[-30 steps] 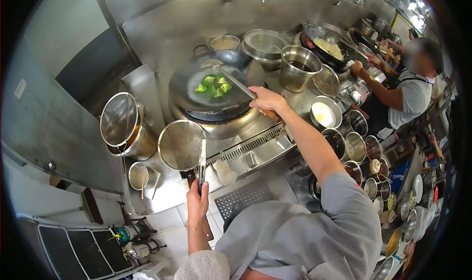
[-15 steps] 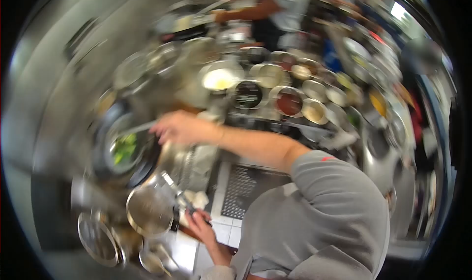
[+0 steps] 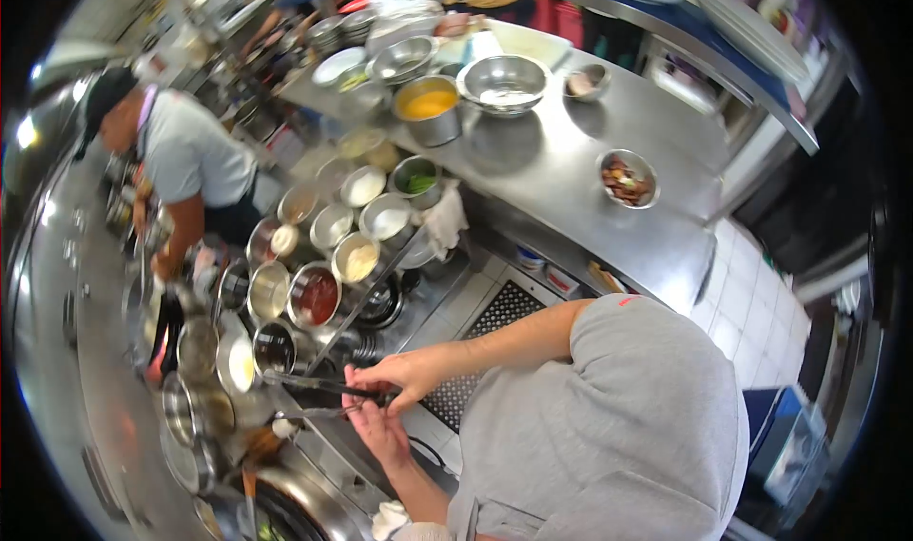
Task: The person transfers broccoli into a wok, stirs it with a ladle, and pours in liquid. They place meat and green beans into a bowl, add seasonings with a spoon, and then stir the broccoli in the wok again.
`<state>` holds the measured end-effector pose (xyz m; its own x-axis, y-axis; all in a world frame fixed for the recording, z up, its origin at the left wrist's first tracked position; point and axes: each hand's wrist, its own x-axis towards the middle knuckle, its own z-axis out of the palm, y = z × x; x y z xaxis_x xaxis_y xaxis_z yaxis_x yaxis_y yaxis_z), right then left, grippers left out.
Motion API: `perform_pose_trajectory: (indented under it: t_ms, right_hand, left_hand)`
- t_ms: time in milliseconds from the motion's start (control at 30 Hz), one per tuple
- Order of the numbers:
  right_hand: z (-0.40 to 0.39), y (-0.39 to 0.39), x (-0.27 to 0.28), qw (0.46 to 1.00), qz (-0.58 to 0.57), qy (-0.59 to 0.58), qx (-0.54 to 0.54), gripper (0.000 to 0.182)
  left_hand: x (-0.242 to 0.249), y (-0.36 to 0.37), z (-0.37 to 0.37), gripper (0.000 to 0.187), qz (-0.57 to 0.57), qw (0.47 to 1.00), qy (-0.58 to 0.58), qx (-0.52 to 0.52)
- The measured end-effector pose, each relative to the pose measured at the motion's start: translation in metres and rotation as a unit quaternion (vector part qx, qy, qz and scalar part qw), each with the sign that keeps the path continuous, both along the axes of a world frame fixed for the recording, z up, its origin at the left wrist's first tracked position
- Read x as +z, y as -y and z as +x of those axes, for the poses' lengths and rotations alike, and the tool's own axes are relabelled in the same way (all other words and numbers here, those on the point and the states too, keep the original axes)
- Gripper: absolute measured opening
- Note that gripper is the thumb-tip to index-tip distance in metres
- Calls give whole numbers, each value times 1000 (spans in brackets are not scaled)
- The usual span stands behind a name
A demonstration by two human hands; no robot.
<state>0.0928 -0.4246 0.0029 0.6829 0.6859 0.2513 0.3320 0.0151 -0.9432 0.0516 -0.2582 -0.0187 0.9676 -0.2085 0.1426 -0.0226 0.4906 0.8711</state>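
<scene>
The right hand [image 3: 417,374] has left the ladle [image 3: 249,484] for the tongs [image 3: 328,385], fingers closed round them; whether the left hand's [image 3: 382,434] loosely bent fingers grip too, I cannot tell. Wok [image 3: 291,511], seven o'clock; red-sauce pot [image 3: 315,296], eleven; co-worker [image 3: 202,151], ten.

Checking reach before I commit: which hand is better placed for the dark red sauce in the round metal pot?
Probably the right hand: it looks nearer the sauce, with the left hand farther back. Both, though, are at the black-and-silver metal tongs.
</scene>
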Motion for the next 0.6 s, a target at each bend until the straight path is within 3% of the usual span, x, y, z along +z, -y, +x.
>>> perform_pose_trajectory:
  t_ms: [200,300,333,367,400,433,467,500,533,567,600]
  right_hand:
    - [-28,150,-38,968,20,-17,-249,54]
    - [-48,243,-52,929,-14,-52,-366,45]
    - [-46,277,-71,889,-51,48,-453,41]
    - [-52,311,-62,852,37,-186,-488,37]
    - [-40,363,-95,823,61,-189,-532,34]
    - [-35,407,-80,777,-37,-143,-611,34]
    - [-30,454,-64,715,-72,-227,-657,42]
    - [-15,502,-82,619,-31,-215,-755,33]
    - [-22,520,-53,578,-36,-204,-789,34]
    - [-16,559,-64,563,-67,-99,-818,39]
    - [-18,586,-58,534,-148,-66,-830,41]
  left_hand:
    - [-16,155,20,52,3,980,-84,-179]
    - [-12,207,9,63,216,952,-25,-216]
    - [-13,214,5,62,247,933,-39,-260]
    - [-17,215,2,60,277,913,-53,-294]
    - [-21,216,1,59,304,893,-67,-324]
    - [-22,216,2,57,330,877,-75,-341]
    - [-25,214,2,54,356,857,-83,-362]
    - [-37,211,2,52,357,855,-86,-366]
    - [-35,209,2,50,383,848,-72,-359]
    - [-32,209,1,49,409,839,-58,-354]
    - [-30,208,1,49,434,828,-43,-352]
